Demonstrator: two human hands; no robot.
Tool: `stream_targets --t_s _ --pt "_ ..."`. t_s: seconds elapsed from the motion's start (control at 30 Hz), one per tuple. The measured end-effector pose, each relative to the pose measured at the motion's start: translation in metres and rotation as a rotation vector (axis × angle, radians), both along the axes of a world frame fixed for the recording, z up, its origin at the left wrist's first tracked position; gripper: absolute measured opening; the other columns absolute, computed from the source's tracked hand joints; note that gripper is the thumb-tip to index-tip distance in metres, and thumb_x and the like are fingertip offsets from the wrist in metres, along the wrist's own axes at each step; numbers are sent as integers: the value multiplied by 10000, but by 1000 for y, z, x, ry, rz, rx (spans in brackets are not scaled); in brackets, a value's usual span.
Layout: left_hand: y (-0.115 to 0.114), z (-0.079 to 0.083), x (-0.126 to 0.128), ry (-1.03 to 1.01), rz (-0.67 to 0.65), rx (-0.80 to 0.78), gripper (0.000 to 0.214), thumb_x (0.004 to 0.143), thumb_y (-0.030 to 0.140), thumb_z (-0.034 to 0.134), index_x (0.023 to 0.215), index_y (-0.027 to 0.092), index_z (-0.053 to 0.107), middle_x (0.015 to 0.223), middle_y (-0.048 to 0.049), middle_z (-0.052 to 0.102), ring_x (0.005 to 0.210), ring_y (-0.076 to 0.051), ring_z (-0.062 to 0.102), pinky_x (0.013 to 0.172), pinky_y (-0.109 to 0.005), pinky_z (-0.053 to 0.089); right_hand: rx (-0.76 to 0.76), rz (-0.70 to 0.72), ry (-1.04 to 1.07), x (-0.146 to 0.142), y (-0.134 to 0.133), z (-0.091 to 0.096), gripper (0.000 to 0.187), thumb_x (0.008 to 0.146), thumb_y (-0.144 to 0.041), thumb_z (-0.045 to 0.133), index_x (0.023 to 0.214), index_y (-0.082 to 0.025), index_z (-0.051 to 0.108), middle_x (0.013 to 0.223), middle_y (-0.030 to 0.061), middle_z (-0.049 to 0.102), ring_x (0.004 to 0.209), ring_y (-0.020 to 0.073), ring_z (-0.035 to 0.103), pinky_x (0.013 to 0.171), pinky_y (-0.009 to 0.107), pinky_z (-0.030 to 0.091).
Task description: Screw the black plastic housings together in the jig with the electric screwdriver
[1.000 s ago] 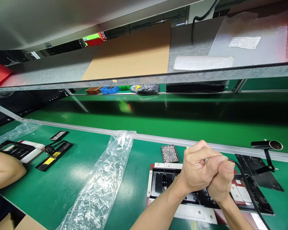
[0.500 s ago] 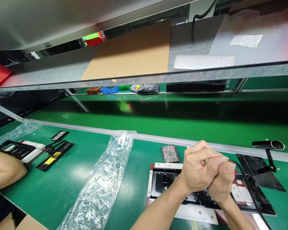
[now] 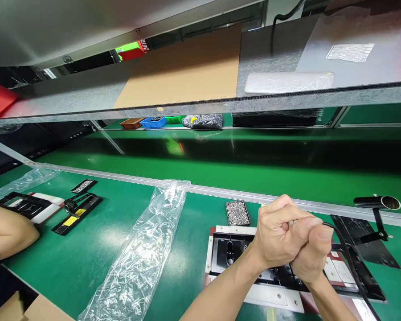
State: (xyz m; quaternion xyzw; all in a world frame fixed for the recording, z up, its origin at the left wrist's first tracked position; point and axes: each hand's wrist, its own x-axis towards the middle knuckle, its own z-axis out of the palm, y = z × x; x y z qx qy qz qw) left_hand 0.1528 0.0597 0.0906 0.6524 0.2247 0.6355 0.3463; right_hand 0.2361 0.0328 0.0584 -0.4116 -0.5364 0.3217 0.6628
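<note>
Above the black metal housing [image 3: 217,254] on the bench, my two hands are pressed together. My left hand [image 3: 277,232] is closed, with its fingers curled and its thumb pointing right. Against it, my right hand [image 3: 310,258] is also closed, thumb up. A black cable [image 3: 349,258] comes out between the thumbs and runs down to the lower right. Its end is hidden in my hands; only a tiny shiny bit shows between the fingers. The housing lies in a white-and-red fixture [image 3: 270,298], partly covered by my forearms.
A small tray of metal screws [image 3: 237,213] sits behind the fixture. Clear plastic film [image 3: 137,254] lies to the left. At right stands a black tube on a bracket [image 3: 377,203]. Another person's arm [image 3: 10,227] rests at far left. A shelf edge [image 3: 194,105] crosses above.
My hands stay clasped on the cable and have shifted very slightly right. The whole view has moved a little; nothing else has visibly changed.
</note>
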Motion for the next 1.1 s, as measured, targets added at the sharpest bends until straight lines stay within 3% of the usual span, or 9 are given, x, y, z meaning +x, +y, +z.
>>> stream_targets --t_s 0.13,0.47,0.9,1.1 --pt "0 0 0 -29 -2 28 448 1060 484 614 793 172 792 732 -62 748 693 -156 628 629 -291 544 16 4 -7 0 1 1 752 1041 -743 327 617 -190 609 589 68 591 559 216 597 512 348 516" --pt "1 1 1 -29 16 48 528 1059 586 592 776 189 794 716 -50 751 679 -155 620 615 -288 549 39 -2 -32 -2 1 9 760 1033 -781 321 603 -203 562 560 39 578 508 193 559 467 326 487" --pt "0 0 2 -70 -1 75 412 1050 474 663 805 171 797 736 -52 764 693 -155 617 633 -285 532 65 -25 -45 -3 2 10 730 1047 -765 336 618 -215 552 562 22 576 524 180 545 486 313 480" --pt "0 2 1 -60 9 47 454 1052 520 643 788 184 798 757 -53 768 683 -149 617 628 -285 540 50 -14 -34 -4 1 13 727 1049 -748 346 594 -213 531 560 30 568 507 178 535 469 314 479"
